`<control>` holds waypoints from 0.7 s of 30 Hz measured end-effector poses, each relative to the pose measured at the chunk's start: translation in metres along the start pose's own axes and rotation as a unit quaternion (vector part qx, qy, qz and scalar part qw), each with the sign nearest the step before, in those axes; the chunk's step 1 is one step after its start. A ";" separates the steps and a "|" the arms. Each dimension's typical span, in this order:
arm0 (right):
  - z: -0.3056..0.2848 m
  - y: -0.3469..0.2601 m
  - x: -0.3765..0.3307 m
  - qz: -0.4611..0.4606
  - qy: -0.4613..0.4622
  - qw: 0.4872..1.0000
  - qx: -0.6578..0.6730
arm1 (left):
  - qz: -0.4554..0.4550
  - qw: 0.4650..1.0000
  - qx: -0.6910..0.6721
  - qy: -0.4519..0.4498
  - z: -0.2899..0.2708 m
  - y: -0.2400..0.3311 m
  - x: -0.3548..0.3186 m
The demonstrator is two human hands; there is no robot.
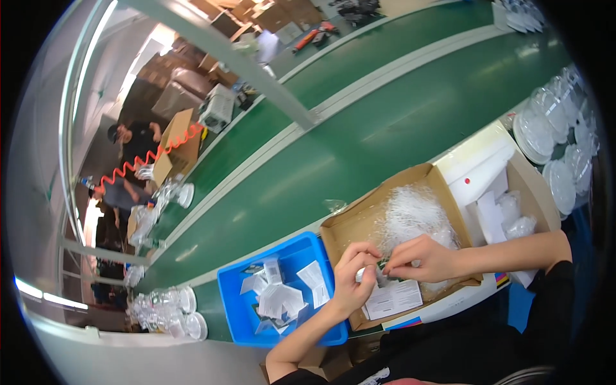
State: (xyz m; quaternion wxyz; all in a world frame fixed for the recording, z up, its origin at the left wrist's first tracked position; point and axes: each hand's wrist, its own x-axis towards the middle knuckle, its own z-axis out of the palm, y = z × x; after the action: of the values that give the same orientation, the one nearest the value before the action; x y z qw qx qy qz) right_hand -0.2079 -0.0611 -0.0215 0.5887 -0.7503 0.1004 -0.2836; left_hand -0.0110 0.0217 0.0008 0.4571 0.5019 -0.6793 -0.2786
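Note:
My left hand [354, 277] and my right hand [420, 260] are close together over the front of a shallow cardboard tray [350, 224]. The fingers of both are bent in a pinch around something small, partly white and partly dark, that I cannot make out. A heap of thin white strands [414, 215] lies in the tray just beyond my right hand. Below my fingers is a stack of white printed leaflets [394, 299]. To the left of my left hand stands a blue plastic bin [234, 321] with folded papers [280, 300] and small packets inside.
A white box [484, 157] with paper and clear bags adjoins the tray. Clear-wrapped round pieces [536, 131] stack at the right, others [176, 308] at the left. A green conveyor belt [359, 128] runs behind. People [131, 144] work across it beside a red coiled hose [151, 154].

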 end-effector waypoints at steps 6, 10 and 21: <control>-0.001 0.011 0.008 -0.009 -0.012 1.000 -0.019 | -0.169 0.963 -0.207 0.039 0.007 -0.006 -0.002; -0.003 0.010 0.010 0.029 0.026 0.999 0.011 | -0.163 0.970 -0.164 0.080 0.002 -0.012 0.008; -0.009 -0.023 0.008 0.101 0.021 0.995 0.009 | -0.034 0.996 0.006 0.077 -0.003 -0.003 0.005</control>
State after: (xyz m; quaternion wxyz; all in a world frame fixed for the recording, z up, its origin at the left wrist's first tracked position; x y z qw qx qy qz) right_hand -0.2110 -0.0659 0.0036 0.6191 -0.7248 0.1848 -0.2394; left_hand -0.0071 0.0160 0.0018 0.4953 0.5471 -0.6265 -0.2508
